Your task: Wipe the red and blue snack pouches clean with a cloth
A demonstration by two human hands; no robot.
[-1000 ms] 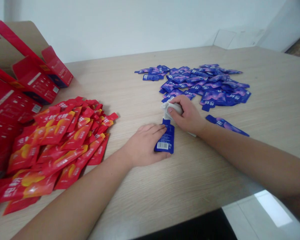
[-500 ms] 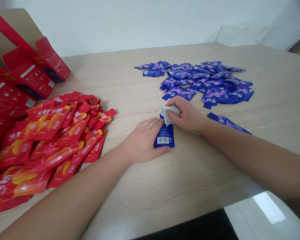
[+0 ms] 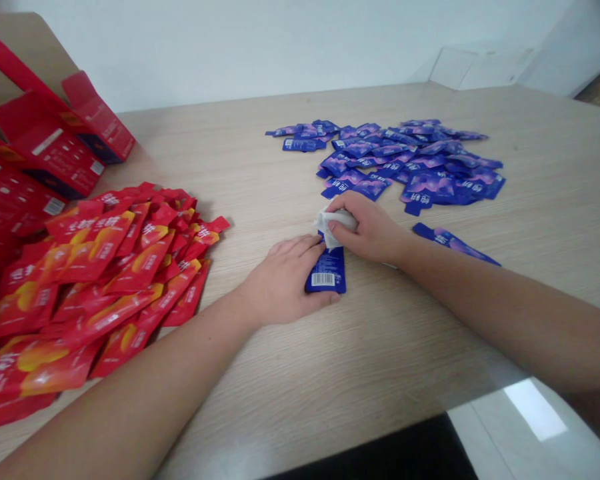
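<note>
A blue pouch [image 3: 329,272] lies flat on the table, its barcode end toward me. My left hand [image 3: 287,280] rests flat along the pouch's left edge, fingers stretched out and thumb by its near end. Bunched in my right hand [image 3: 365,223] is a white tissue [image 3: 330,230], pressed against the pouch's far, narrow end. That end is mostly hidden under the tissue and fingers. To the right of it, past my right wrist, lies another blue pouch [image 3: 453,243].
A spread pile of blue-purple pouches [image 3: 430,187] lies at the back. On the left is a heap of red-orange pouches [image 3: 100,247], with open red cardboard boxes [image 3: 55,143] behind it. A white wall [image 3: 280,47] borders the table [image 3: 380,360] at the back.
The whole view has shifted very slightly to the left. Both hands keep nearly the same place on the pouch; the tissue has changed shape a little.
</note>
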